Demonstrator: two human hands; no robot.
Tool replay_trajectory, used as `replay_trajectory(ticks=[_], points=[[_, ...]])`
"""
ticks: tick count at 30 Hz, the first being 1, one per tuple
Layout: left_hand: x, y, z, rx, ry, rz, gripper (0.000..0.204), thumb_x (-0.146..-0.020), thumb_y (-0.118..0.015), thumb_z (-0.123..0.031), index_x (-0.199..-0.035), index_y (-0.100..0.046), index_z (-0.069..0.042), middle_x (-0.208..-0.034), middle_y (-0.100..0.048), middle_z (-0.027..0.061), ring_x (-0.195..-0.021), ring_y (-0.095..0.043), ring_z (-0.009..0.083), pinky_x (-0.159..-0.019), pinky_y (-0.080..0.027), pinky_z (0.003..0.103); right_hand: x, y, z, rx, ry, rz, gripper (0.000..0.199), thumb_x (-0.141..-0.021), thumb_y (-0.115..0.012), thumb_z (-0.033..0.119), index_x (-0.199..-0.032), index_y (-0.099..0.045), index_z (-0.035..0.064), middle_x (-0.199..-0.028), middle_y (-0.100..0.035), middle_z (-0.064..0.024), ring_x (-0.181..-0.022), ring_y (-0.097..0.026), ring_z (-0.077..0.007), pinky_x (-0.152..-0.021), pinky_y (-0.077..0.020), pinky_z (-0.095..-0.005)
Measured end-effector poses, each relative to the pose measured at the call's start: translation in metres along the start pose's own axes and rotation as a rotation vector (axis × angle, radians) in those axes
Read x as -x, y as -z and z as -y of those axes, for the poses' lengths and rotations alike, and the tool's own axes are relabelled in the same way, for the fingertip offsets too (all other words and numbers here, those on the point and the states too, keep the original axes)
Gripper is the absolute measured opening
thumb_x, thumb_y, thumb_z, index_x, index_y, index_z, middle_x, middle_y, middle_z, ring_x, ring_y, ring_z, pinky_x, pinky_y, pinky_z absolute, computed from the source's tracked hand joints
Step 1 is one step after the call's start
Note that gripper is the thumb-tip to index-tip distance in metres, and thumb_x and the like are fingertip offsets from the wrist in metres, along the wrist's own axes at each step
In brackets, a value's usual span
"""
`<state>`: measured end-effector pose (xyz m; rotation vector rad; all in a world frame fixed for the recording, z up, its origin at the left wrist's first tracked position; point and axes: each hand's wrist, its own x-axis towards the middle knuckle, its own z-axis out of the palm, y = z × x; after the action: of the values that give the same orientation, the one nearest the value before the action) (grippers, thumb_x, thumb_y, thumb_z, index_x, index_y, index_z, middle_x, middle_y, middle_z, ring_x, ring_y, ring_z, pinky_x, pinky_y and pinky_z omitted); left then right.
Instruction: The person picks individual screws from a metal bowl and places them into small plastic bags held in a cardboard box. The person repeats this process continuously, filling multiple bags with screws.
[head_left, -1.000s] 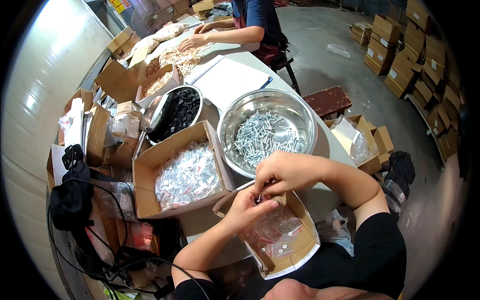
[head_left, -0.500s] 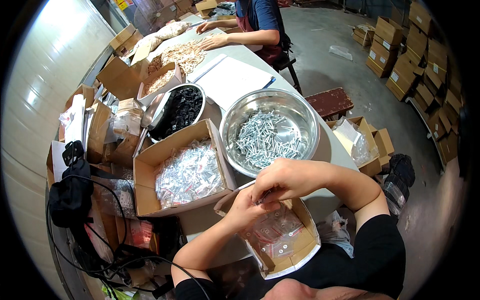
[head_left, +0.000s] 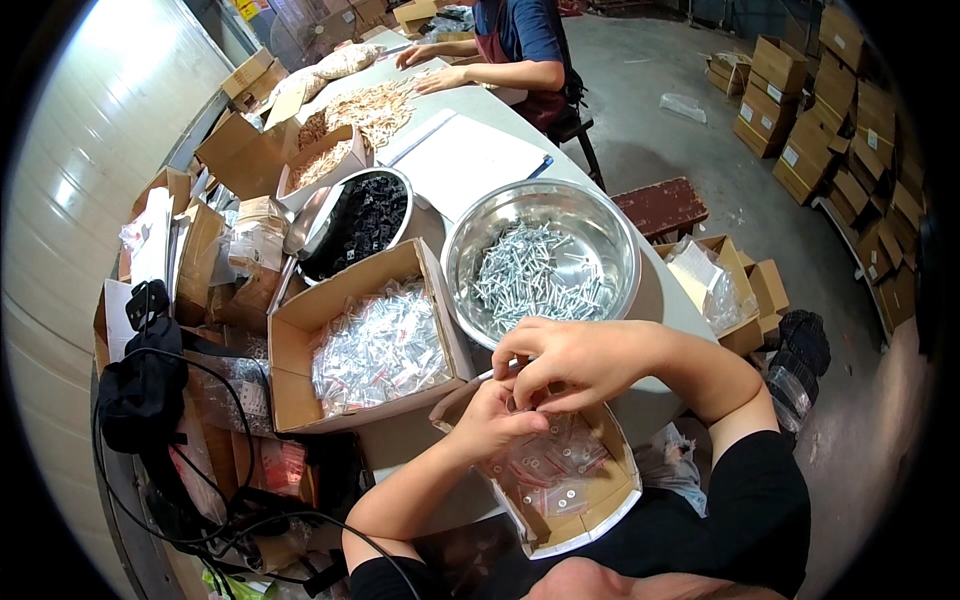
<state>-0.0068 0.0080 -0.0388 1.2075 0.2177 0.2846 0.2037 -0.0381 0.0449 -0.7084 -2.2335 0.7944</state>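
Both hands meet right over a small cardboard box (head_left: 590, 510) at the table (head_left: 470, 160) edge, w/ clear little bags lying in it. Left hand (head_left: 492, 425) has fingers curled together, pinching a small clear bag (head_left: 520, 402) from below. Right hand (head_left: 570, 358) sits on top, fingers pressed together at the same bag, tips touching the left ones. Just behind them: steel bowl (head_left: 545, 262) full of silver screws, and to the left a bigger box (head_left: 372, 345) of bagged bits. Another person (head_left: 510, 45) works at the far end.
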Motion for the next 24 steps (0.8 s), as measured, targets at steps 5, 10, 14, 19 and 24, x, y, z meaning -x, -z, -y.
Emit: replay_trajectory(ticks=[5,10,14,19,24], points=[[-0.009,-0.021,-0.004,-0.186,-0.38,-0.351,0.048,-0.092,-0.066,-0.014,-0.129,-0.04,0.002,-0.122,-0.056,0.0092,-0.111,-0.056,0.0175,-0.096,-0.045,0.03,-0.003,-0.002,-0.004,0.09,-0.025,-0.14,0.011,-0.075,-0.073,0.009,-0.08,-0.066,0.0026,-0.101,-0.059,-0.0135,-0.096,-0.057,-0.0285,-0.083,-0.0482,-0.0368],[-0.001,-0.03,-0.011,-0.447,-0.457,-0.476,0.019,-0.094,-0.058,-0.005,-0.109,-0.05,0.003,-0.108,-0.06,0.011,-0.096,-0.06,0.0159,-0.085,-0.048,0.029,0.001,0.01,-0.001,-0.033,-0.176,-0.08,0.017,-0.077,-0.074,0.008,-0.086,-0.062,0.0016,-0.08,-0.062,-0.0087,-0.071,-0.064,-0.0228,-0.062,-0.0503,-0.0301],[-0.003,-0.028,-0.019,-0.75,-0.477,-0.578,0.008,-0.092,-0.057,-0.004,-0.087,-0.056,0.002,-0.09,-0.059,0.0101,-0.077,-0.055,0.0141,-0.068,-0.045,0.026,-0.001,0.012,0.005,-0.069,-0.367,-0.054,0.019,-0.079,-0.073,0.014,-0.088,-0.062,0.0009,-0.077,-0.062,-0.0101,-0.071,-0.063,-0.0218,-0.063,-0.0496,-0.0307],[0.001,-0.03,-0.022,-0.631,-0.379,-0.538,0.01,-0.092,-0.058,-0.005,-0.085,-0.056,0.002,-0.083,-0.056,0.0075,-0.069,-0.05,0.0139,-0.063,-0.042,0.026,0.0,0.005,-0.009,-0.082,-0.269,-0.003,0.02,-0.082,-0.066,0.018,-0.086,-0.06,0.0003,-0.073,-0.06,-0.0105,-0.066,-0.059,-0.0218,-0.061,-0.0468,-0.0323],[0.007,-0.03,-0.032,-0.658,-0.421,-0.503,0.01,-0.091,-0.06,-0.006,-0.084,-0.057,0.001,-0.079,-0.054,0.0065,-0.066,-0.048,0.012,-0.06,-0.04,0.025,-0.003,0.003,-0.009,-0.275,-0.302,0.101,0.017,-0.083,-0.06,0.017,-0.08,-0.056,0.0,-0.068,-0.056,-0.0089,-0.062,-0.054,-0.0186,-0.057,-0.0427,-0.0325]])
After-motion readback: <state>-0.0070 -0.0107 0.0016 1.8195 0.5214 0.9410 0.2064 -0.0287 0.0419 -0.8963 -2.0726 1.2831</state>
